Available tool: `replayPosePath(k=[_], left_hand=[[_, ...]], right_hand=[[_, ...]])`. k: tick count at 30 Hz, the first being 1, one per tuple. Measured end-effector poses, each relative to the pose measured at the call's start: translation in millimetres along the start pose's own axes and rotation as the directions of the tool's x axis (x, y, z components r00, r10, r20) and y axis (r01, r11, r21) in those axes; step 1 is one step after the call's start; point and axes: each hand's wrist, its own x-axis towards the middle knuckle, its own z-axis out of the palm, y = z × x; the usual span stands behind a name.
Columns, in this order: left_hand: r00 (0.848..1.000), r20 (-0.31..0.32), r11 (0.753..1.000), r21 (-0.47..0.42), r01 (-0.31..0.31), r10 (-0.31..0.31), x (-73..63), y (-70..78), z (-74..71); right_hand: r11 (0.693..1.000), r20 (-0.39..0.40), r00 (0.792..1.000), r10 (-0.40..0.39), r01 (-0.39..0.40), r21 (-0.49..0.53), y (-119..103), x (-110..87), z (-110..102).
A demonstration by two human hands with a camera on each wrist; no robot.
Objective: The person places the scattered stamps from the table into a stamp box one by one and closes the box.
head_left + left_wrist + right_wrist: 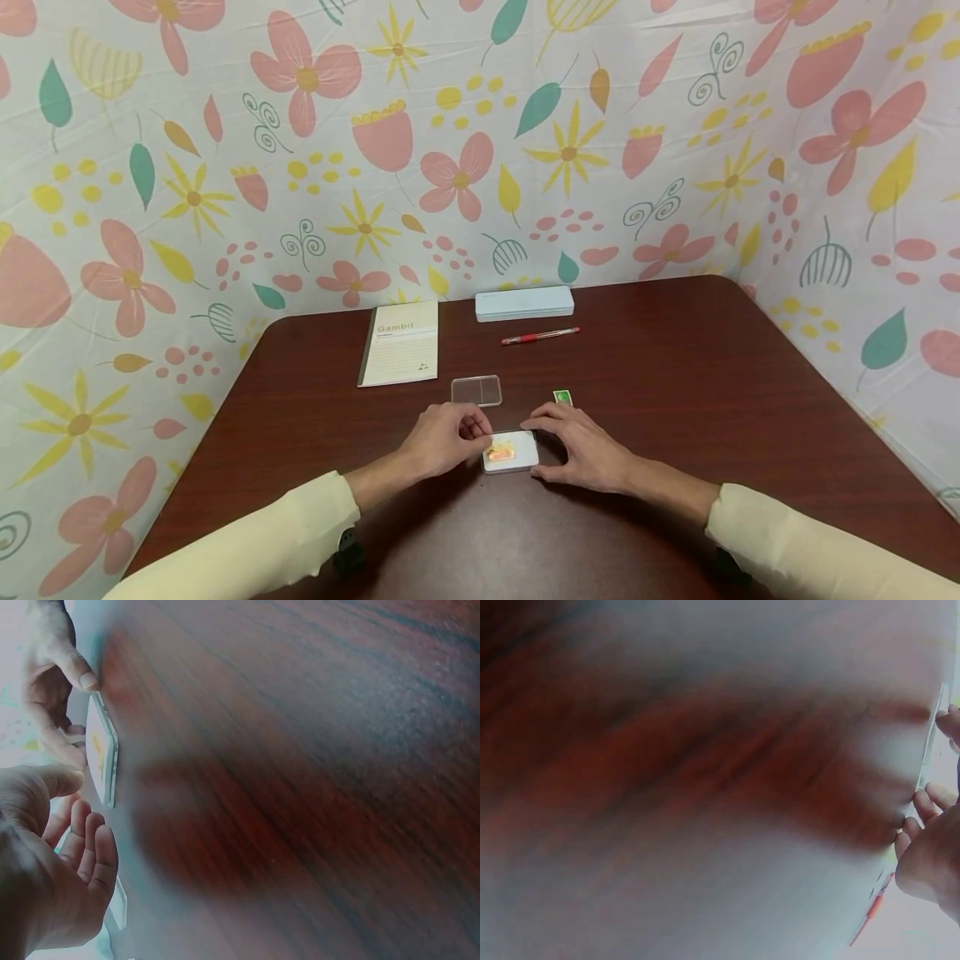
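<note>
A small flat case (522, 451) with a white inside and clear edges lies on the table in front of me. Inside it sits a little orange-and-yellow stamp-like piece (501, 455), towards the left. My left hand (444, 437) pinches at that piece's left end with thumb and index finger, the other fingers curled behind. From the other side my right hand (592, 447) holds the case by its right corners, thumb on the near one and fingers on the far one. The left wrist view shows the case (103, 754) from its edge, between both hands.
Behind the left hand lies a clear rectangular lid (476, 390). A small green stamp-like piece (562, 397) is just beyond the right fingers. Farther back are a notebook (405, 346), a red pen (540, 336) and a pale blue box (524, 304), near the flowered curtain (457, 179).
</note>
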Motion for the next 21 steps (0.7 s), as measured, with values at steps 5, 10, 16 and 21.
replayPosePath(k=[5, 10, 16, 21], left_hand=[[1.000, 0.003, 1.000, 0.010, -0.014, 0.013, -1.3, 1.7, -5.6], [1.000, -0.008, 1.000, 0.010, -0.011, 0.011, -2.7, 2.4, -9.5], [1.000, 0.001, 1.000, -0.015, -0.006, 0.006, -3.7, 3.6, -13.4], [1.000, 0.010, 1.000, -0.017, -0.007, 0.007, -5.2, 4.1, -15.7]], right_hand=[[1.000, 0.009, 1.000, 0.009, -0.010, 0.023, -1, 1.8, -3], [0.997, 0.019, 1.000, 0.017, -0.018, 0.072, -2, 4.5, -9], [0.995, 0.014, 0.999, 0.029, -0.030, 0.092, -4, 7.9, -21], [0.993, 0.010, 0.998, 0.065, -0.065, 0.093, -4, 9.3, -30]])
